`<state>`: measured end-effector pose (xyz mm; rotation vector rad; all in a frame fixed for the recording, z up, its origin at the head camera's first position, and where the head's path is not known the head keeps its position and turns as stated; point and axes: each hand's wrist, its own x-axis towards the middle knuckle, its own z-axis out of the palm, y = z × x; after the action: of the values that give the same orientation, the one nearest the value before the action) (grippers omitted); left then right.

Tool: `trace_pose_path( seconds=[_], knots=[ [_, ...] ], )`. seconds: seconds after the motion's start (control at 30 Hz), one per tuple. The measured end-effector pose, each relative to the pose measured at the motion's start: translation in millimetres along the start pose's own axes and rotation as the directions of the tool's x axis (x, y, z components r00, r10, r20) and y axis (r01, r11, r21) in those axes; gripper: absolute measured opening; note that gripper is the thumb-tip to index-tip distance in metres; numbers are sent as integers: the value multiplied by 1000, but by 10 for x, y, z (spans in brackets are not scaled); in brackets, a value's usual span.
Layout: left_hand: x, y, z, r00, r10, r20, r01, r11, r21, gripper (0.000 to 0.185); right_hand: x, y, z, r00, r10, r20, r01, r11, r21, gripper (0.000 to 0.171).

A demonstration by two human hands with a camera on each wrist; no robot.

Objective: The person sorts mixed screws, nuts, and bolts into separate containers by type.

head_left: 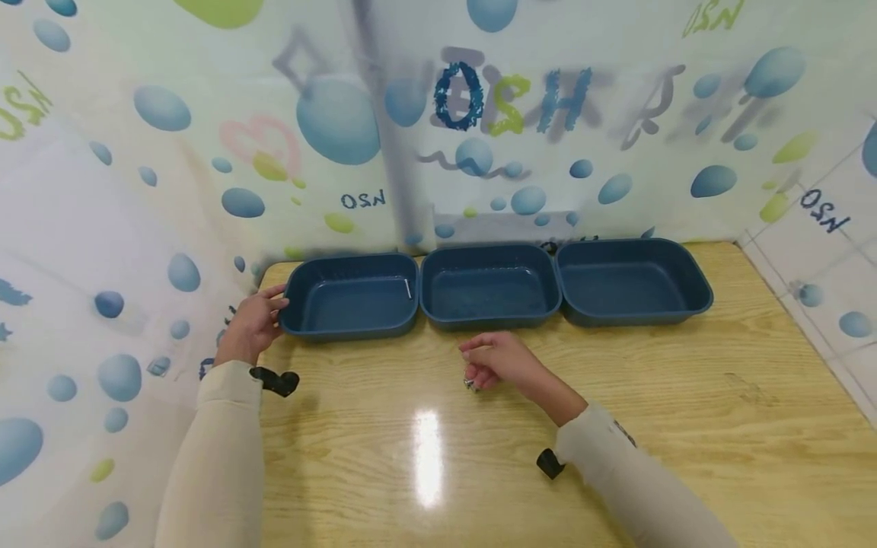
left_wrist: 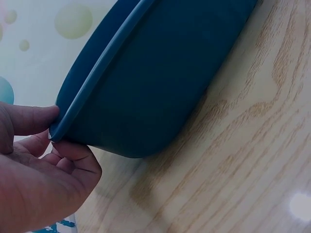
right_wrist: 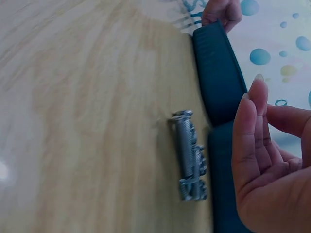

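Observation:
My left hand [head_left: 252, 326] holds the outer end of the left blue tray [head_left: 349, 332]; in the left wrist view, thumb and fingers pinch its rim [left_wrist: 99, 73]. Inside that tray, near its right wall, lies a thin silver pin-like piece [head_left: 407, 288]. My right hand [head_left: 500, 361] hovers over the table in front of the middle blue tray [head_left: 489, 323], fingers loosely bent, with nothing visible between them. Close beside it is a small cluster of shiny metal pieces [right_wrist: 189, 158], perhaps screws or bolts; blur hides their exact kind. In the right wrist view they appear apart from the fingers.
A third blue tray [head_left: 637, 318] stands at the right, in line with the other two along the back of the wooden table [head_left: 356, 457]. Behind them hangs a printed sheet [head_left: 479, 205], which also runs down the left side.

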<state>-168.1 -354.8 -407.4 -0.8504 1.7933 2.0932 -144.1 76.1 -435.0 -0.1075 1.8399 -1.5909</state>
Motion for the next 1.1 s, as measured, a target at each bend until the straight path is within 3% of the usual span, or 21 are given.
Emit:
trace_pose_path(
  seconds=[0.43,0.67,1.1],
  knots=[
    [19,-8,-7,1000,5,-19,-4,1000,6,56,21,298,-97,996,47,-77,-49,999,-22,26],
    [27,-17,-10,1000,1,-24,0,1000,12,56,14,368,-145,997,32,-75,-35,999,-30,24],
    [31,-21,-4,999,6,-37,-5,1000,10,55,23,316,-68,990,11,-143,-43,973,-227,10]
  ],
)
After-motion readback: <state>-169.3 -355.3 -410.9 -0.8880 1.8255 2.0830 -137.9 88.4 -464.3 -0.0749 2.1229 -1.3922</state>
